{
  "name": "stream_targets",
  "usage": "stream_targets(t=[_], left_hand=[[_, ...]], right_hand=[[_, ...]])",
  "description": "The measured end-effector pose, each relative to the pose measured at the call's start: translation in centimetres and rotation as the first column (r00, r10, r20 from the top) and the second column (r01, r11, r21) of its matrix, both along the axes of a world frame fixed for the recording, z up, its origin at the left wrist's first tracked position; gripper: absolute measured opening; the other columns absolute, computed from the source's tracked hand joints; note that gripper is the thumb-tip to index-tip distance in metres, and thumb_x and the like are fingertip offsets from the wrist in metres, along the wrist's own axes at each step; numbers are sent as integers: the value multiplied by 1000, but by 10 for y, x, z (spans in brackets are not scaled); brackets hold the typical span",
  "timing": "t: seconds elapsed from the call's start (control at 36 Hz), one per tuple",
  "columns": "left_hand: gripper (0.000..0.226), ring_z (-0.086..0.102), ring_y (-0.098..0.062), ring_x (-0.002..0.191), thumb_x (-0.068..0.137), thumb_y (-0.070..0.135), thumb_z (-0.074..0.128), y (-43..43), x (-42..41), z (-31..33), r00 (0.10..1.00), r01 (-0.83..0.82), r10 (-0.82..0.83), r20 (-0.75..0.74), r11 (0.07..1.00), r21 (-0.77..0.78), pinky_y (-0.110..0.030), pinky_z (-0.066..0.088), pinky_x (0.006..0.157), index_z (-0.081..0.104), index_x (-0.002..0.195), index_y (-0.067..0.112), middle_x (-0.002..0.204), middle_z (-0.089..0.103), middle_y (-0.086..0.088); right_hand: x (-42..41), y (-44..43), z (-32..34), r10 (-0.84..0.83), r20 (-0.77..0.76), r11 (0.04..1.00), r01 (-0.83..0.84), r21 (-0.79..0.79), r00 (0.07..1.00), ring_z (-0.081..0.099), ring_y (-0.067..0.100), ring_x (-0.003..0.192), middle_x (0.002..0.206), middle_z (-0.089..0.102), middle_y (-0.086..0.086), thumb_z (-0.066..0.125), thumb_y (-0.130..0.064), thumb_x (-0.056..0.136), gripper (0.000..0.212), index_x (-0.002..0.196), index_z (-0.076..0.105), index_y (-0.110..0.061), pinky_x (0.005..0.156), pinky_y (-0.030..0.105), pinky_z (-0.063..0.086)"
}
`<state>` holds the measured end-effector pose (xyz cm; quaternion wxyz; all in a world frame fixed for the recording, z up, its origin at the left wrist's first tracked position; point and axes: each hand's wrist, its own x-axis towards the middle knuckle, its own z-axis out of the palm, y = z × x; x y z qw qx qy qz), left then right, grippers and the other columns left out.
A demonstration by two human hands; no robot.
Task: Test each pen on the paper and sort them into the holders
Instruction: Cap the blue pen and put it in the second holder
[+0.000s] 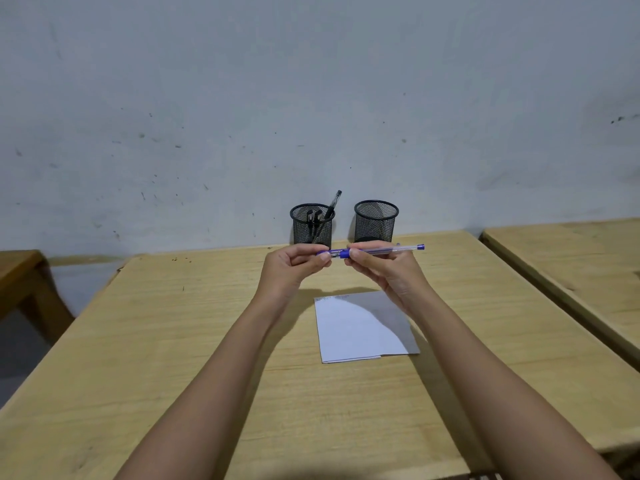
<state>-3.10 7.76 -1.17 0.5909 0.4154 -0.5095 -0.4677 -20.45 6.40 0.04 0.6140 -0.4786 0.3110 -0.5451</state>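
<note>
A blue pen (384, 250) with a clear barrel lies level in the air above the table, in front of the two holders. My left hand (292, 268) pinches its capped left end. My right hand (384, 268) grips the barrel near the blue grip. The white paper (356, 330) lies flat on the table below my hands, with faint scribbles along its top edge. At the back stand two black mesh holders: the left holder (311, 226) has several black pens in it, the right holder (376, 221) looks empty.
The wooden table (173, 341) ends at a grey wall behind the holders. A second wooden table (571, 268) stands close on the right. A brown wooden bench or table (20, 271) is at the far left, with a gap of floor between.
</note>
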Motion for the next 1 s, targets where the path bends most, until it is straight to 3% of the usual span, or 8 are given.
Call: stream_targets(t=[0.14, 0.31, 0.47, 0.56, 0.61, 0.78, 0.89, 1.0], left_hand=[[13, 69, -6, 72, 78, 4, 71, -2, 14, 10, 998, -48, 49, 40, 999, -23, -13, 51, 74, 71, 90, 9, 72, 74, 0], [16, 65, 0, 71, 76, 4, 74, -8, 12, 29, 988, -54, 66, 142, 995, -86, -10, 48, 69, 72, 90, 13, 73, 73, 7], [19, 66, -8, 81, 79, 6, 71, -23, -27, 55, 987, -51, 80, 142, 979, -198, -17, 51, 79, 70, 98, 6, 88, 72, -5], [16, 66, -9, 84, 86, 14, 65, -38, -49, 59, 990, -42, 69, 123, 975, -216, -17, 51, 83, 69, 101, 7, 93, 71, -6], [17, 64, -11, 86, 90, 18, 61, -52, -59, 54, 987, -41, 71, 146, 979, -199, -22, 50, 87, 67, 101, 8, 94, 70, -6], [33, 50, -13, 93, 87, 26, 65, -91, -76, 20, 831, -75, 128, 541, 990, -119, -21, 38, 78, 57, 115, 10, 99, 53, -1], [55, 44, -23, 122, 85, 31, 67, -117, -82, -1, 778, -101, 119, 617, 993, -65, -20, 28, 85, 45, 126, 1, 130, 49, -14], [73, 39, -21, 128, 74, 51, 70, -145, -86, -17, 772, -100, 114, 625, 993, -58, -25, 27, 104, 40, 129, 14, 134, 47, -4]], right_hand=[[-22, -2, 7, -73, 11, 997, 73, -17, 997, 70, 17, 69, 71, 72, 8, 72, -6, 68, 17, 84, 70, -1, 69, 17, 55], [-38, 0, 13, -172, -487, 969, 60, -238, 856, 67, 7, 63, 65, 72, -1, 76, 4, 69, 16, 77, 73, -10, 61, 16, 51], [-37, -3, 18, -242, -684, 951, 29, -307, 688, 63, 10, 64, 71, 68, 4, 79, -1, 68, 24, 74, 70, -23, 66, 31, 55], [-43, -14, 16, -304, -630, 941, 122, -315, 714, 61, 10, 58, 68, 62, 4, 77, 2, 69, 23, 71, 65, -18, 62, 24, 54], [-51, -25, 14, -373, -582, 922, 221, -317, 723, 60, 20, 60, 71, 60, 5, 74, 3, 70, 21, 74, 62, -13, 67, 35, 56], [-76, -69, 18, -495, -340, 860, 394, -325, 799, 70, 29, 84, 84, 65, 8, 64, 1, 81, 28, 82, 47, -21, 81, 38, 56], [-77, -107, 22, -477, -167, 872, 441, -210, 863, 68, 24, 86, 90, 61, 12, 50, -13, 95, 12, 83, 48, -17, 80, 31, 55], [-71, -141, 16, -518, -225, 852, 475, -220, 825, 67, 26, 88, 93, 63, 14, 51, -16, 94, 13, 82, 55, -15, 79, 30, 58]])
